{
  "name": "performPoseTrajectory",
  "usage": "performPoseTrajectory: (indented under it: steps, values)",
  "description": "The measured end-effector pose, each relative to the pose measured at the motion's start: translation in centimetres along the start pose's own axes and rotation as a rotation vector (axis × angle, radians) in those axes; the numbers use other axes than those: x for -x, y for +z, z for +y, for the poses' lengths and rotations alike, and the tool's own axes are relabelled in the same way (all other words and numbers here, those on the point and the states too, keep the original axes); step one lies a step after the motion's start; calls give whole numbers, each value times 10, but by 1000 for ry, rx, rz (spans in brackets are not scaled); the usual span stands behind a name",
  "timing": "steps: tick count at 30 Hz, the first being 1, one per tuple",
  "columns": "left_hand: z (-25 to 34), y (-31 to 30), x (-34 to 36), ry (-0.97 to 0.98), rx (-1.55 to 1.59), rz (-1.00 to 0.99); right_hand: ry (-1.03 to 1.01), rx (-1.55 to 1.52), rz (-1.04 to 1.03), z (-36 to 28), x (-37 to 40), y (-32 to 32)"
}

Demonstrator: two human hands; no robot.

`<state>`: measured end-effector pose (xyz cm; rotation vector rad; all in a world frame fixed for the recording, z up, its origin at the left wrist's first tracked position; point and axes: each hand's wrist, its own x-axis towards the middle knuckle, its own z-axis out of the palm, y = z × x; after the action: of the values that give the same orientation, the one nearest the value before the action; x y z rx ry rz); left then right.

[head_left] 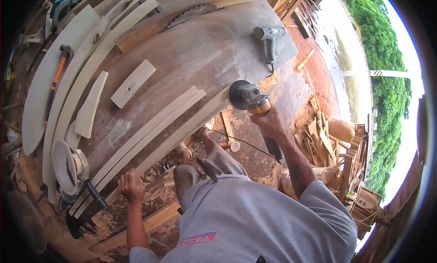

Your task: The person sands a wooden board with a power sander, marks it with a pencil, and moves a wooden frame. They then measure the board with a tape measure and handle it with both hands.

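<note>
My right hand [264, 116] is wrapped around the body of an angle grinder [254, 98] fitted with a round sanding disc. The disc sits at the far end of a long pale wooden strip [182, 132]; whether it presses on the wood is hard to tell. Closed around the near part of that strip is my left hand [131, 186], its fingertips partly hidden. Alongside lie two thinner wooden strips [150, 134]. Just left of my left hand, a second grinder [75, 169] with a pale disc and black side handle rests on the table.
A heat gun [269, 37] lies at the table's far right corner. Leftward are a short wooden block [133, 84], a shaped piece [91, 106], an orange-handled hammer [57, 78] and long curved boards [38, 99]. A handsaw [191, 15] lies at the back. Wood scraps [318, 137] pile up at right.
</note>
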<state>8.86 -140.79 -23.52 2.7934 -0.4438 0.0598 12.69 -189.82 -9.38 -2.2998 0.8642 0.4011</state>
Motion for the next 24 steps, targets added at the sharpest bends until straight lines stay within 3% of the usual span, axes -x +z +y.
performPoseTrajectory:
  steps: [2,4,6,8,11,16,19,20,22,24]
  values:
    - [1,0,-1,3,9,2,101,-14,-32,10,-10,-7]
    - [3,0,-2,0,14,25,77,-46,-53,1,5,5]
    - [3,0,-2,0,0,26,-134,-92,-70,1,25,31]
    - [4,-1,-3,8,-20,26,-215,-14,-113,-16,42,43]
    - [3,-2,-2,-9,-49,-2,-67,8,-178,-26,35,22]
    - [3,0,-1,14,-26,3,55,-23,18,25,-20,-22]
    - [2,-2,0,-46,-2,-90,81,-213,140,56,-13,-47]
    - [8,-4,2,-60,-14,-87,-2,-274,211,58,3,-51]
    - [45,-10,-20,-39,66,-14,58,-276,211,64,36,-63]
    - [95,8,-53,100,194,66,60,-335,238,78,60,-60]
